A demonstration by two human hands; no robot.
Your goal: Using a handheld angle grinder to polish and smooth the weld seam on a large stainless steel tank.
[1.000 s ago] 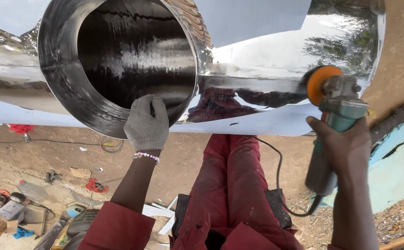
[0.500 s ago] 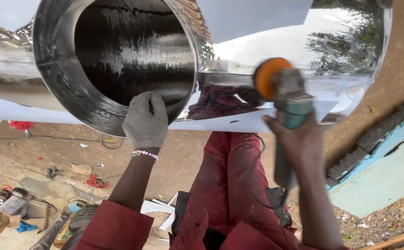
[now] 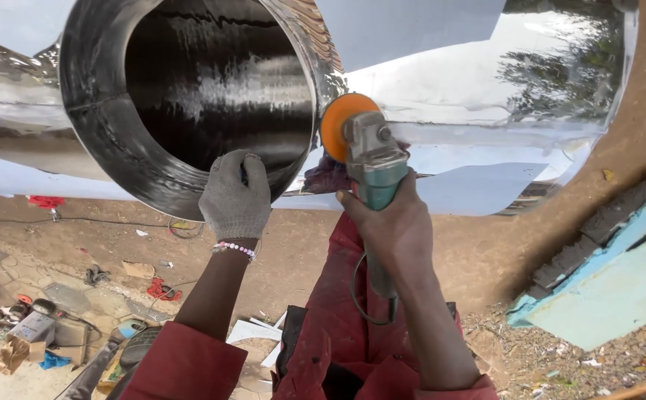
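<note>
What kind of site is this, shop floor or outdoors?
Most likely an open-air metal fabrication yard. The person works a large polished steel cylinder with an angle grinder over bare dirt ground, with scraps and tools strewn at lower left. Trees reflect in the shiny sheet metal.

- A shiny steel cylinder fills the upper left of the frame, its open mouth dark inside.
- The left hand, in a grey knit glove, grips the lower rim of that mouth at centre.
- The bare right hand clasps a green angle grinder, its orange disc just beside the rim's right edge.
- Polished sheet metal spreads across the upper right.
- Red trousers show at bottom centre.
</note>
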